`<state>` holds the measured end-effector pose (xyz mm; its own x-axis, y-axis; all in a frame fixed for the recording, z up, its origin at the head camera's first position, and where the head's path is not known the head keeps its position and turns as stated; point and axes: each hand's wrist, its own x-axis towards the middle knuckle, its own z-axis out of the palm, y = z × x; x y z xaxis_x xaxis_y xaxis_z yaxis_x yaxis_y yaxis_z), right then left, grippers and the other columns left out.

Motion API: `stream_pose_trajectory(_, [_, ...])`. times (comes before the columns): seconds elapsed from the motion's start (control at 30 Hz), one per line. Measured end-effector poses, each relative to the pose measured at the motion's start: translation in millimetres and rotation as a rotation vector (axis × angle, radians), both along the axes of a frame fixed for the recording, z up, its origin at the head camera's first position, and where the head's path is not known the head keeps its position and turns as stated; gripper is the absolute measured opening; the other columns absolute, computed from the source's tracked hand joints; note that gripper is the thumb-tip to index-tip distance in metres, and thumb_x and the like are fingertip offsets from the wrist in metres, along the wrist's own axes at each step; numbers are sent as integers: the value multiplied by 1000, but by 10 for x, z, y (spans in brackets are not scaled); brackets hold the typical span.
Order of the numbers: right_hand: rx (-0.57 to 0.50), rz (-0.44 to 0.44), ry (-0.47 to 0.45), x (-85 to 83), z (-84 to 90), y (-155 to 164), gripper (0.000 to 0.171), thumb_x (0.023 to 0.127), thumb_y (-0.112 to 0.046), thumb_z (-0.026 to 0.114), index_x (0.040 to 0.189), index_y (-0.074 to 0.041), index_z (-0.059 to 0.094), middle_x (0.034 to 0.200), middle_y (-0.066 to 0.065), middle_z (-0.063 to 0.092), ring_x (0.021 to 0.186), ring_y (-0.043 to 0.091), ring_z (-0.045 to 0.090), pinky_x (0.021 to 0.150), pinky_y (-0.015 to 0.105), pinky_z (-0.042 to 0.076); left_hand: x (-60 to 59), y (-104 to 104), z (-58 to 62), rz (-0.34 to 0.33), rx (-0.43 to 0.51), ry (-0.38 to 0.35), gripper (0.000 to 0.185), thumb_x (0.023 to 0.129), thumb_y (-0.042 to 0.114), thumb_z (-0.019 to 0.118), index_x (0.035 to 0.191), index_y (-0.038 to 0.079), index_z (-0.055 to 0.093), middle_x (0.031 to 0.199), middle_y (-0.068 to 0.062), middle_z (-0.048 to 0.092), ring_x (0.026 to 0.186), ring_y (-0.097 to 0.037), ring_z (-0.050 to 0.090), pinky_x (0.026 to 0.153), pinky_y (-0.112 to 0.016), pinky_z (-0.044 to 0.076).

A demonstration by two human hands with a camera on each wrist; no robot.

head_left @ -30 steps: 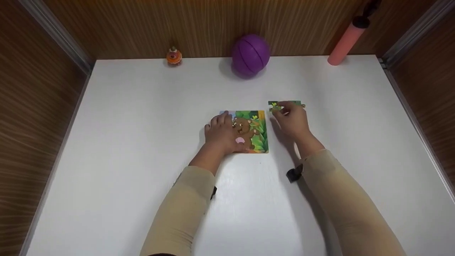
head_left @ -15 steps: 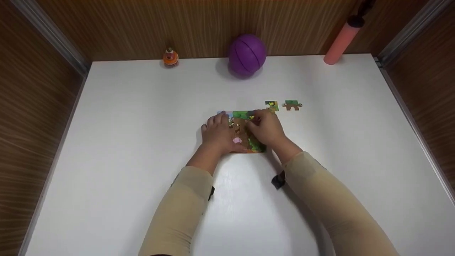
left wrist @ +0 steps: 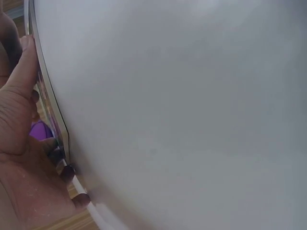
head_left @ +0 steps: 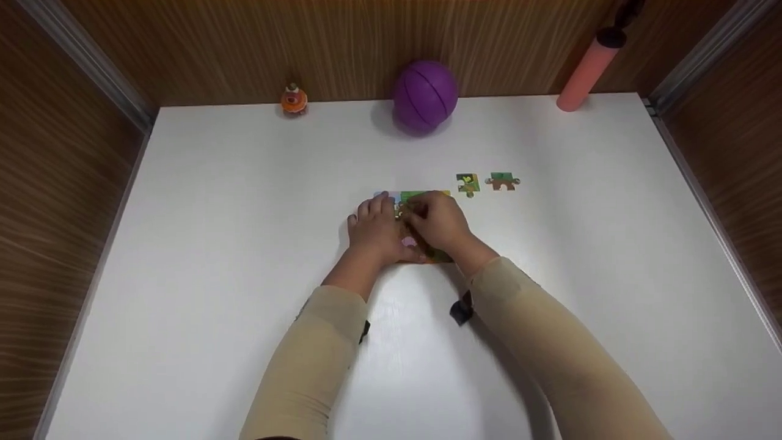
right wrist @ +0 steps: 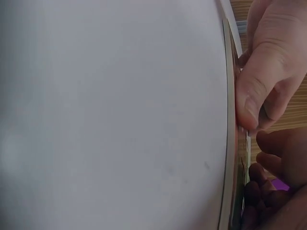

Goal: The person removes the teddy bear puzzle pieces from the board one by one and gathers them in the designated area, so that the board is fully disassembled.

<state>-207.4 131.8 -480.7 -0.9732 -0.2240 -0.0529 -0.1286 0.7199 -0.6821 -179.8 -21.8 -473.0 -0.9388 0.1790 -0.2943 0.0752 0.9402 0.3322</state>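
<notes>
A square jigsaw puzzle board [head_left: 443, 261] with a bear picture lies flat mid-table, partly covered by both hands. My left hand [head_left: 372, 232] rests across its left side, fingers extended toward the far edge, thumb over the near part. On the upper middle, my right hand [head_left: 438, 223] touches the picture with bent fingers and thumb close together. Whether a piece is between those fingertips is hidden. Beyond the board's far right corner lie two loose pieces: a jigsaw piece with a yellow shape [head_left: 468, 183] and a green-and-brown jigsaw piece [head_left: 503, 181]. Both wrist views catch the board edge-on.
At the table's back stand a small orange figurine [head_left: 294, 101], a purple ball [head_left: 425, 98] and a pink hand pump [head_left: 585, 73] leaning on the wood-grain back panel. Similar panels close off the left and right sides of the white table [head_left: 244, 171].
My right hand has left the loose piece with the yellow shape and moved left onto the board, then farther left across its top. The left hand stays on the board.
</notes>
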Motion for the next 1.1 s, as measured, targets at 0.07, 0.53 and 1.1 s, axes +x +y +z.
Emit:
stream_pose_trajectory(0.07, [7, -10, -5, -7, -7, -17, 27, 104, -22, 70, 122, -4, 78, 107, 9, 77, 96, 22, 69, 91, 41, 56, -4, 2, 6, 2, 3, -11, 139, 70, 77, 85, 169, 9, 15, 175, -7, 14, 158, -30, 15, 125, -53, 20])
stream_pose_trajectory(0.53, [77, -58, -26, -11, -9, -120, 25, 103, -24, 71, 123, -14, 81, 119, 4, 78, 117, 23, 67, 108, 49, 48, -2, -23, 25, -21, 1, 6, 138, 70, 80, 83, 168, 8, 17, 173, -9, 16, 156, -32, 17, 123, -52, 22])
stream_pose_trajectory(1.1, [73, -128, -70, 15, -20, -206, 24, 100, -22, 75, 123, -17, 81, 125, 2, 76, 124, 22, 63, 112, 55, 37, -151, -321, -1, 76, 215, -9, 118, 76, 49, 93, 167, 12, 28, 171, -9, 23, 155, -31, 22, 124, -46, 20])
